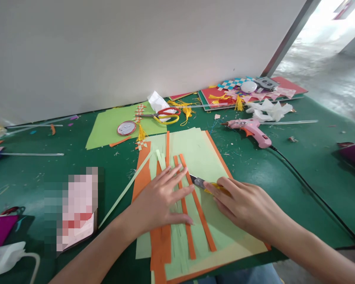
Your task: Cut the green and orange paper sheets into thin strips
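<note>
My left hand (165,197) lies with fingers spread over narrow orange paper strips (205,225) on a stack of pale green paper (225,221). In my right hand (242,201) is a yellow utility knife (198,182), its blade out and its tip close to the strips by my left fingertips. Wider orange paper pieces (143,173) and thin green strips lie left of and beneath my left hand. One long green strip (126,189) slants off the stack toward the phone (78,209). My left palm hides part of the strips.
Beyond the stack are red-and-yellow scissors (167,115), a round tin (126,128) and yellow tassels (141,133) on green paper. A pink glue gun (250,129) trails its black cord (310,191) on the right. A white charger (6,258) sits at lower left.
</note>
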